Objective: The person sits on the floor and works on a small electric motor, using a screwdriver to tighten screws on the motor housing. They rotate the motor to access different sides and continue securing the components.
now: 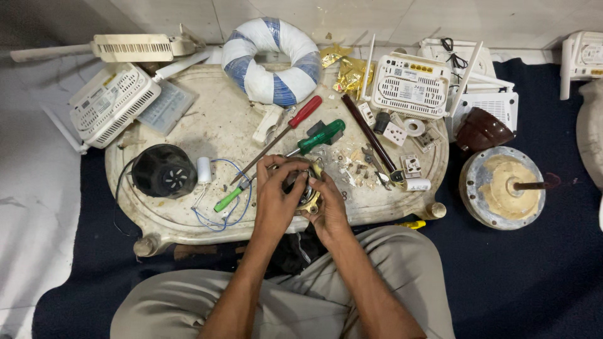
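Both hands meet over the near edge of the counter (188,119), a low, rounded, off-white plastic top, scuffed and stained. Left hand (276,191): fingers curled over the top of a small round part (301,185), dark at the centre with a brass-coloured metal rim. Right hand (326,210): cups the same part from below and the side. Each grip is closed on the part; its finer details are hidden by the fingers.

Just left of the hands: a small green-handled screwdriver (227,198) lies across a loop of thin blue wire (235,216). Just beyond the fingertips: a larger screwdriver with a glossy green handle (320,136) and one with a red handle (304,112), long steel shaft angled toward the hands.

Left part of the counter: a black, domed, ribbed motor housing (163,171), beside a small white cylinder (204,169).

Right of the hands: scattered small screws and chips, a dark slender rod (367,132), white switch blocks (411,164).

Far edge: a ring wrapped in white and blue tape (273,59); a white vented plastic router box (411,85).

Off the counter, on dark blue cloth: a round metal disc (502,188) with a crusty beige face.
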